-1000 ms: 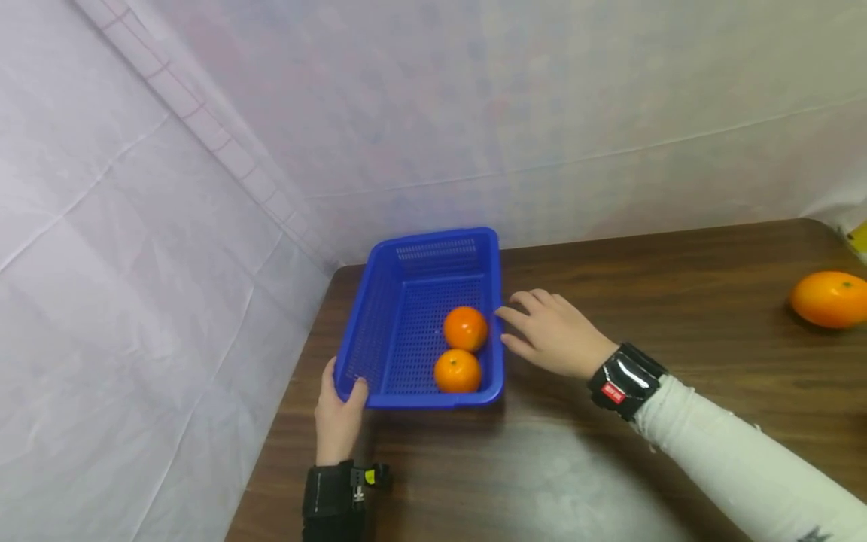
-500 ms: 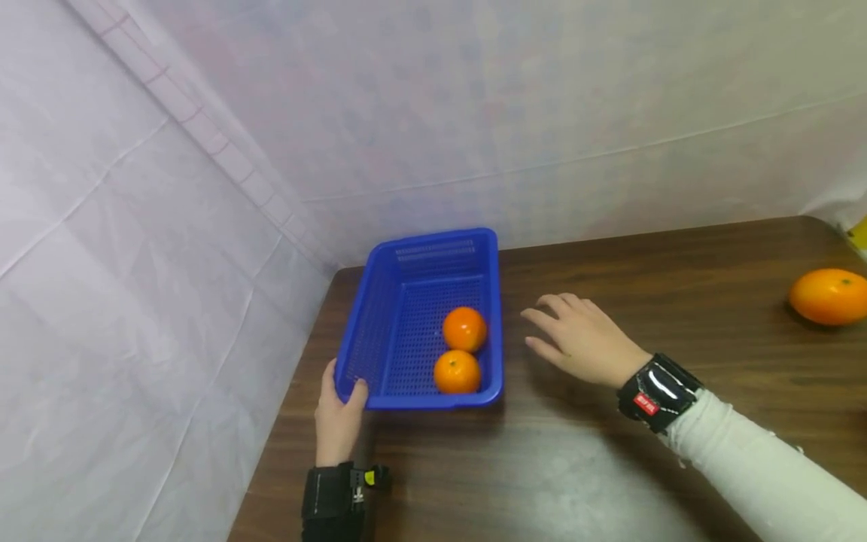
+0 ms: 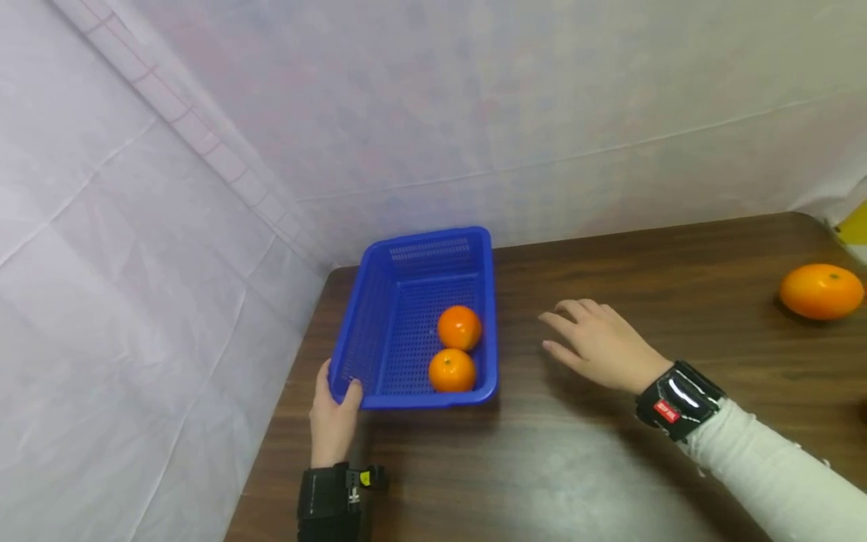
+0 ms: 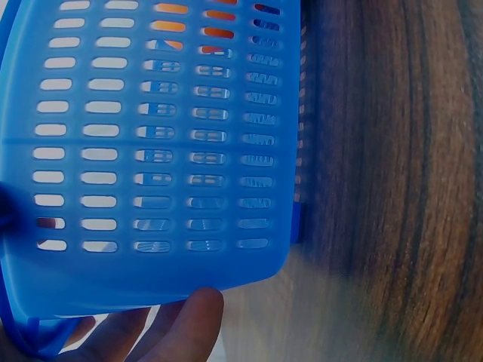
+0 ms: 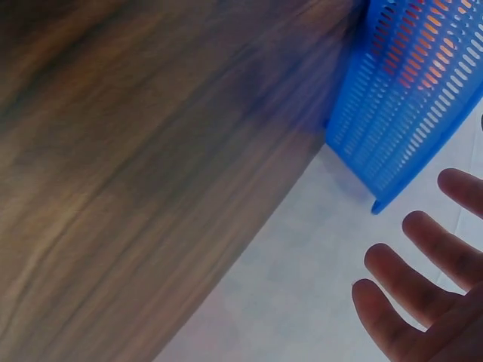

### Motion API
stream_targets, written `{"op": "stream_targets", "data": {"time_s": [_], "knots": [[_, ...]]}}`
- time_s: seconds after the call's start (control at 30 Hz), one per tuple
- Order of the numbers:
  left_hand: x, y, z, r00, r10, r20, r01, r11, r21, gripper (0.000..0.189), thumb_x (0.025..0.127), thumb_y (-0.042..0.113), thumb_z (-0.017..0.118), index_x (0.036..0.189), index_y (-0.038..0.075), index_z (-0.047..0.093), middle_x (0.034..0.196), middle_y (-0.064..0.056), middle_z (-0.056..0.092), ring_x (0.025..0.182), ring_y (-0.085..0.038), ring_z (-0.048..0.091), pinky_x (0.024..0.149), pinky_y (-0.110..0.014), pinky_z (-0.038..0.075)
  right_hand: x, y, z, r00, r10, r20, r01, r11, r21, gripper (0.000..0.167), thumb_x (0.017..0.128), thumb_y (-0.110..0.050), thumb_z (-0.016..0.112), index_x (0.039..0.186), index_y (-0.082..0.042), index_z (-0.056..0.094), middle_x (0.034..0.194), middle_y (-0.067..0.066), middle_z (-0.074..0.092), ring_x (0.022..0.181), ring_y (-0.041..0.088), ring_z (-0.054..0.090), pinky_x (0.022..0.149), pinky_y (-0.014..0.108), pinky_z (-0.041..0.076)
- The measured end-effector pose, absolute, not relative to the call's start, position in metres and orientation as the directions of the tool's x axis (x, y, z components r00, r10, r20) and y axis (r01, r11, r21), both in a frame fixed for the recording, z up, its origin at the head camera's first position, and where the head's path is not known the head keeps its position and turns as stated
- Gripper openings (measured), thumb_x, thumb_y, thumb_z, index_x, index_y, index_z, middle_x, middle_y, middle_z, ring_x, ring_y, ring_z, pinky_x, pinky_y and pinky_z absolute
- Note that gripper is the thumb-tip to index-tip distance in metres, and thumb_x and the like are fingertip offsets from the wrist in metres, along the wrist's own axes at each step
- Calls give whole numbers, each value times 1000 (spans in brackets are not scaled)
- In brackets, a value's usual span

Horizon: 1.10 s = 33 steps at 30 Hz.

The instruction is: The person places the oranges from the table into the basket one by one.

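- I am judging the step in hand to be steadying the blue basket (image 3: 371, 324): my left hand (image 3: 333, 421) is gripping its near left corner at the lower left of centre, thumb over the rim and fingers along the outside.
- My right hand (image 3: 606, 342) is holding nothing; it is hanging at the right of centre with fingers loosely bent and spread, well apart from the basket. I cannot tell whether any part of it is touching the surface (image 3: 643, 263).
- The nearer orange (image 3: 452, 370) and the farther orange (image 3: 460, 327) are lying inside the basket, towards its lower right corner, one just beyond the other.
- A longer orange fruit (image 3: 821, 291) is resting outside the basket, on the surface at the right of the frame.
- To my judgement, the next move is calling for a firm left grip on the corner and, for the right hand, fingers spreading wide enough for a rounded fruit.
- Compared with a second ago, when my right fingertips were reaching up to the basket's right rim, that hand is now sitting farther right; my left hand is keeping its same corner, both oranges are holding their places, and the longer fruit is showing whole instead of cut by the frame edge.
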State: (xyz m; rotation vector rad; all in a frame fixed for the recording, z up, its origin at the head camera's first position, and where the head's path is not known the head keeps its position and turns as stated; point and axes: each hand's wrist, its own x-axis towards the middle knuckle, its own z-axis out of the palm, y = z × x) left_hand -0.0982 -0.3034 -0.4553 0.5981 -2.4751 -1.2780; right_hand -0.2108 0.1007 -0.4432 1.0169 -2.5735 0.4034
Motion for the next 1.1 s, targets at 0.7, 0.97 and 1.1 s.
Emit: {"op": "stream_targets", "data": {"time_s": [0.7,0.97,1.1], "knots": [[-100,-301,-455,-882,-469,36,-236,509,828,70,99,29,55,160,17,23,152,-23,46,135,-40,50,110,-60,40,-199,151,-460,-752,-534,387,-625,764,-160,48,96,-38,64,134,-8,63,122,19,64,114,39,61,90,59,50],[-97,-304,-453,-888,-461,0,-254,489,834,72,100,30,53,162,19,18,156,-23,42,139,-42,46,112,-62,39,-196,161,-466,-770,-517,374,-604,779,-167,48,96,-38,66,134,-9,63,123,19,65,114,39,61,90,60,49],[-98,-304,-453,-887,-461,4,-252,492,833,72,100,30,54,162,18,18,156,-23,41,139,-42,46,112,-62,38,-194,169,-468,-779,-499,380,-588,791,-169,48,95,-38,67,134,-9,64,123,19,64,114,39,60,91,60,49]]}}
